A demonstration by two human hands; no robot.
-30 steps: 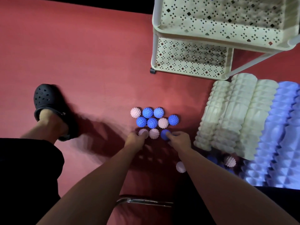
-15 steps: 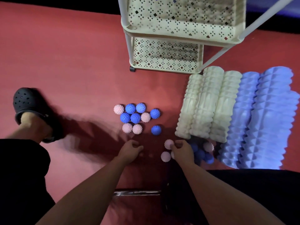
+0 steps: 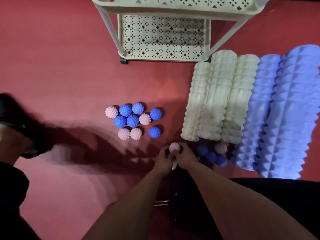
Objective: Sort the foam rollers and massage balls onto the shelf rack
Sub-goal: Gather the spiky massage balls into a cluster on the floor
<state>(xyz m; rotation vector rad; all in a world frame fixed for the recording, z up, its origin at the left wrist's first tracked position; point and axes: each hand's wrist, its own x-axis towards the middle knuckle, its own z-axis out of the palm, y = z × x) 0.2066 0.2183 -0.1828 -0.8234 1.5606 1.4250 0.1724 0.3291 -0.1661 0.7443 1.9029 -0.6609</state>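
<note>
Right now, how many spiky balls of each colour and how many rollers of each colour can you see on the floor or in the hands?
Blue balls: 9
Pink balls: 7, two of them between the hands
White rollers: 3
Blue rollers: 2, perhaps more past the frame edge
Total: 21

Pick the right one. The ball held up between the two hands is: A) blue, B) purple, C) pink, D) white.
C: the spiky ball pinched between the left hand and right hand is pale pink, like the pink balls in the cluster on the red floor.
</note>
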